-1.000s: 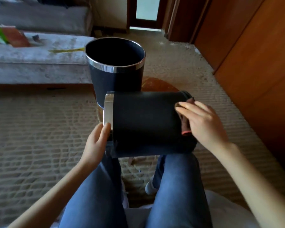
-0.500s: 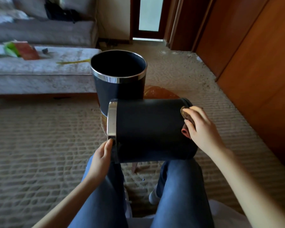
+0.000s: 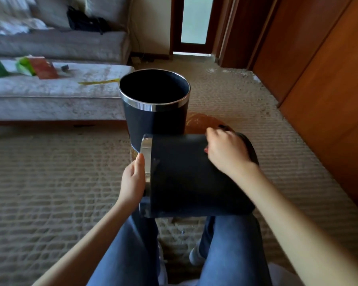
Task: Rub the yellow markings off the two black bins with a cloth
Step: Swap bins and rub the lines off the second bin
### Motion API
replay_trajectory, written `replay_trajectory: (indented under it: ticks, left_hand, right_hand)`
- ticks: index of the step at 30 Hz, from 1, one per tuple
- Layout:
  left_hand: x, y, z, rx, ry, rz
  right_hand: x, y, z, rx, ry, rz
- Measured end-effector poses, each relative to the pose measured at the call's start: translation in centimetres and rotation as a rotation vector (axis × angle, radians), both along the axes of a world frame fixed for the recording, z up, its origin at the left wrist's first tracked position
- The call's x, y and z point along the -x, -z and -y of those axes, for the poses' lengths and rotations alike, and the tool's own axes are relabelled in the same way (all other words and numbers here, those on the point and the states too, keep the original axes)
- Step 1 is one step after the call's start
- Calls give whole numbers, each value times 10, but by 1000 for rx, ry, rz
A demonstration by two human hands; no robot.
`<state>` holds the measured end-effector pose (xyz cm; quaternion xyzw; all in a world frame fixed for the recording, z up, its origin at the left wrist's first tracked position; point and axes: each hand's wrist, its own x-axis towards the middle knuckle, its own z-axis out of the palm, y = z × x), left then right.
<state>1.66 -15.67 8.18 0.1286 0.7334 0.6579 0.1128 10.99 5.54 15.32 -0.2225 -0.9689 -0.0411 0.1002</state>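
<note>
A black bin with a chrome rim lies on its side point(image 3: 186, 178) across my knees, its mouth to the left. My left hand point(image 3: 133, 179) holds the chrome rim, thumb along the band. My right hand point(image 3: 227, 152) presses down on the bin's upper side near its base, fingers curled over a reddish cloth point(image 3: 205, 150) that shows only as a sliver under the hand. The second black bin point(image 3: 155, 108) stands upright on the carpet just behind, its mouth open to me. No yellow marking shows on either bin's visible side.
A grey sofa seat point(image 3: 50, 93) runs along the left with a green and red packet point(image 3: 37, 68) and a yellow strip point(image 3: 99, 81) on it. An orange-brown object point(image 3: 201, 121) lies behind the bins. Wooden cupboard doors point(image 3: 318, 79) line the right.
My right hand with the cloth has slid up the bin's side toward its far top edge. The camera has tilted upward. My left hand stays on the rim.
</note>
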Motion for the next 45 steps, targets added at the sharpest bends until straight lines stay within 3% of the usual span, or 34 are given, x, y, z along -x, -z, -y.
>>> replay_trajectory:
  ticks: [7,11,13,18,22,28,31,36,40,45]
  left_hand:
    - [13,6,-6,-84,20,16]
    - [16,11,-3,-174,87,137]
    - [15,12,-5,-135,36,112]
    - [13,9,-7,-100,-6,95]
    - [15,11,-9,-109,2,121]
    - [20,7,-14,-124,-25,172]
    - [17,1,-9,-93,24,169]
    - [-10,24,23,35,130,-22]
    - [-32,66,49,190,128,-96]
    - [-33,60,41,167,113,-74]
  right_hand:
    - [43,57,135,40,-282,-405]
    - [-3,81,126,-89,-401,-413]
    - [-27,75,90,-89,-354,-399]
    - [-84,55,-19,-139,52,-349]
    - [-65,60,0,-68,81,-463]
    - [-7,83,123,14,-310,-483]
    - [-29,82,105,-42,-427,-396]
    - [-96,62,-5,-108,-60,-470]
    - [-118,57,-27,114,65,-516]
    - [-101,54,-26,360,187,-579]
